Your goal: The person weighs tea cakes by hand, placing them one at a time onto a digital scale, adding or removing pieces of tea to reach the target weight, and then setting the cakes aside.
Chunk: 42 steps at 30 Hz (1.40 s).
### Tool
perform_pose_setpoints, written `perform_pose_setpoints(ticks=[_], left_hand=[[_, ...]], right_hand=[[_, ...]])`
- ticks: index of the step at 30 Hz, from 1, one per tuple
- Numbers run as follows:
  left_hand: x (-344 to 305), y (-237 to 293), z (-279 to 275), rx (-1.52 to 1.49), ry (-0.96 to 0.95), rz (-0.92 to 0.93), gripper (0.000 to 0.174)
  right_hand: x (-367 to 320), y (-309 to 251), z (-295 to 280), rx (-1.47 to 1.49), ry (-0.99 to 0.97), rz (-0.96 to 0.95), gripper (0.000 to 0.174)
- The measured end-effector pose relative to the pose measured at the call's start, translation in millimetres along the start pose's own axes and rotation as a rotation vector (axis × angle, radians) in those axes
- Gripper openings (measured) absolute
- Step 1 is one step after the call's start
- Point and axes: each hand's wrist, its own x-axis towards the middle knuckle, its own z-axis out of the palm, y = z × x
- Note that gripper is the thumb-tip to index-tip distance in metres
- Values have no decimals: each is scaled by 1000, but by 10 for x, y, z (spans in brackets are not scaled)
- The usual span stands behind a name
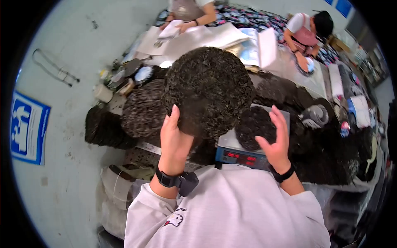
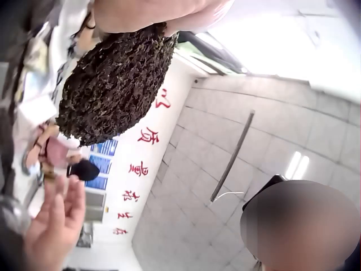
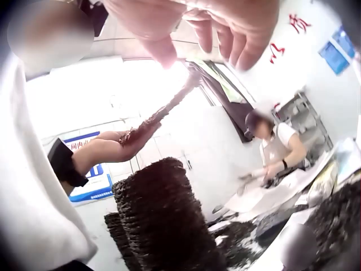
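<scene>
In the head view a large dark round cake of pressed leaves point(image 1: 209, 91) is held up by my left hand point(image 1: 175, 140), thumb at its near face; the other fingers are hidden behind it. The left wrist view shows the cake point(image 2: 115, 84) under that hand point(image 2: 158, 14). My right hand point(image 1: 276, 142) is raised with fingers spread, touching nothing visible, over the right side of a digital scale point(image 1: 240, 156) with red digits. On the scale lies a smaller dark cake point(image 1: 255, 128). The right wrist view shows my right hand's fingers point(image 3: 240, 39) apart and the cake edge-on point(image 3: 163, 113).
Stacks of dark cakes point(image 1: 144, 108) stand left of the scale, one leaning stack point(image 1: 105, 128) at the far left. More dark material point(image 1: 335, 153) lies to the right. Across the table, two people handle white paper point(image 1: 206, 38) and a wrapped disc. A roll of tape point(image 1: 316, 115) lies right of the scale.
</scene>
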Motion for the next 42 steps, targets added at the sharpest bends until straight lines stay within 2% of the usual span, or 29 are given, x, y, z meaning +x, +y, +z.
perform_pose_setpoints(ticks=[2,3,4,5,6,8,9,10,12,14,15,16,18,20,22,24,27,30,32,33,36,38,40,42], left_hand=[[38,-340,18,-27,-33,-92,36],[35,-485,42,-68,-21,-190,38],[20,-612,72,-105,-8,-289,41],[-29,-707,135,-106,-36,-383,51],[-48,-750,182,-105,-41,-408,51],[-87,-807,243,-121,-280,-442,60],[-97,-813,235,69,-368,-327,69],[-87,-830,207,247,-368,-209,63],[-57,-870,191,623,-368,29,54],[85,-1032,-5,1500,-620,497,52],[93,-1117,-2,1657,-677,523,51],[89,-1228,11,1813,-728,552,50],[247,-1892,-604,2089,-1150,363,55],[236,-1921,-616,2026,-1102,358,57],[229,-1880,-556,1955,-1072,338,60],[257,-1737,-418,1911,-1052,389,60],[420,-1453,-179,1582,-760,544,52],[734,-1245,-114,1353,-486,490,48],[846,-1225,-76,1189,-310,357,46],[898,-1219,-94,1258,-350,457,46],[900,-1306,-94,1289,-315,431,48],[889,-1394,-93,1276,-288,316,50],[1024,-1578,-272,1320,-276,326,50],[1120,-1853,-509,1319,-214,200,54]], right_hand=[[-21,5,-112,-328,-102,-226,54],[-42,32,-151,-485,-218,-280,51],[-14,66,-123,-549,-181,-343,43],[-23,201,-151,-529,-205,-360,43],[-42,340,-169,-503,-228,-383,44],[-89,507,-210,-175,-54,-67,33],[-33,311,-261,21,-2,727,24],[-88,524,-270,354,173,596,24],[-195,811,-244,872,308,698,33],[-422,1233,-169,907,179,846,35],[-503,1395,-97,855,156,946,31],[-527,1438,-105,847,154,952,31],[-571,1528,-164,375,-30,1112,34],[-794,1655,-301,369,63,1153,37],[-940,1694,-612,435,157,1022,38],[-951,1589,-940,382,217,1064,40],[-968,1453,-1359,412,309,947,42],[-867,1346,-1565,419,394,876,40],[-755,1258,-1547,392,436,849,41],[-752,1267,-1502,418,441,845,41],[-777,1322,-1338,474,429,861,44],[-848,1387,-1225,500,436,888,46],[-955,1465,-1068,564,436,959,46],[-1017,1496,-829,648,397,1075,47]])
